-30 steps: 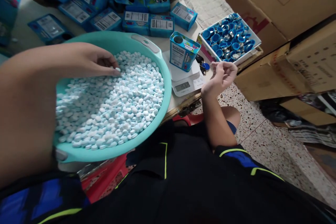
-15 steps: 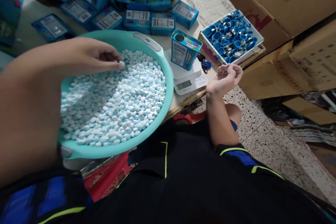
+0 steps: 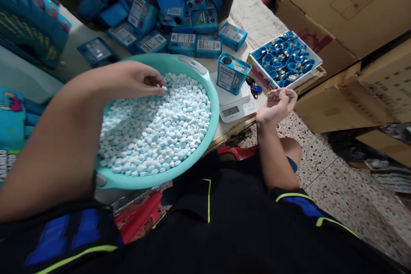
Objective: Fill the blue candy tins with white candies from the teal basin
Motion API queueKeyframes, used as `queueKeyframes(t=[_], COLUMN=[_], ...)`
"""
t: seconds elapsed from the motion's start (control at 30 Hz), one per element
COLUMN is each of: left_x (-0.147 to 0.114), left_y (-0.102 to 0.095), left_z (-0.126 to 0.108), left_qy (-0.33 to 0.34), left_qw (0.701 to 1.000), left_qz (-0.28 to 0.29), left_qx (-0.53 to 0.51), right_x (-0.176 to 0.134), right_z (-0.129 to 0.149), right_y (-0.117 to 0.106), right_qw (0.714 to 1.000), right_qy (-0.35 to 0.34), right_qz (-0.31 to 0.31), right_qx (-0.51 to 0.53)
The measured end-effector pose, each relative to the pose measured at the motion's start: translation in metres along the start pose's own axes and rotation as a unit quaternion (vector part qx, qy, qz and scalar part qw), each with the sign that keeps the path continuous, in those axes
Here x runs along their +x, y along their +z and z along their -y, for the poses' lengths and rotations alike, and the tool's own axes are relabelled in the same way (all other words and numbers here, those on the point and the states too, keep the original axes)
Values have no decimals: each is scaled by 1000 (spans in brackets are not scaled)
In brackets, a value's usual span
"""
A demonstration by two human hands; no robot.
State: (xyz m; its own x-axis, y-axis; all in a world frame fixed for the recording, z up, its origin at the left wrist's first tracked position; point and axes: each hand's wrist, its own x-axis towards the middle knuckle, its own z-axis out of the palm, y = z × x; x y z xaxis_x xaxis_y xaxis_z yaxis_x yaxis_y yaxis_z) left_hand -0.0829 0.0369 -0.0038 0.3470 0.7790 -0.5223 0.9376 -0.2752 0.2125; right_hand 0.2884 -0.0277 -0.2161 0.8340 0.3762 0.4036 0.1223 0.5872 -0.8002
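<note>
The left hand (image 3: 135, 80) pinched one candy (image 3: 163, 88) over the full basin (image 3: 205, 130) on the counter (image 3: 208, 58), the right hand (image 3: 278, 105) hung loosely curled and empty, and an open tin (image 3: 233, 73) sat on the scale (image 3: 236, 107), caps (image 3: 284, 58) unused.

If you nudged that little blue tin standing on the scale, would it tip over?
Probably fairly easily: the blue tin stands upright, taller than wide, on the small scale. It likely feels stiff, with flat printed sides. Its glossy surface may be a bit slippery. How full it is cannot be seen.
</note>
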Motion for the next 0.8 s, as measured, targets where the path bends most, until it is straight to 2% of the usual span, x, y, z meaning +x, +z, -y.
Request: queueKeyframes(t=[0.1, 0.2, 0.3, 0.43, 0.6, 0.8], left_x=[-5, -3, 1, 2, 8, 40], left_y=[-2, 2, 9, 10, -14, -46], left_z=[-5, -4, -1, -10, -52, -118], left_qy=[8, 1, 9, 76, 170, 175], left_qw=[1000, 1000, 995, 978, 959, 944], left_qz=[-3, -31, -103, -192, -194, -217], left_qx=[-1, 1, -5, -19, 119, 176], right_x=[-2, -4, -5, -5, -5, -8], right_z=[9, 22, 33, 36, 29, 32], right_y=[6, 10, 13, 15, 16, 20], right_qw=[999, 997, 994, 992, 992, 990], right_qy=[27, 65, 102, 125, 125, 139], right_qz=[-15, -4, 2, -4, 10, 24], right_qx=[31, 30, 25, 16, 9, -26])
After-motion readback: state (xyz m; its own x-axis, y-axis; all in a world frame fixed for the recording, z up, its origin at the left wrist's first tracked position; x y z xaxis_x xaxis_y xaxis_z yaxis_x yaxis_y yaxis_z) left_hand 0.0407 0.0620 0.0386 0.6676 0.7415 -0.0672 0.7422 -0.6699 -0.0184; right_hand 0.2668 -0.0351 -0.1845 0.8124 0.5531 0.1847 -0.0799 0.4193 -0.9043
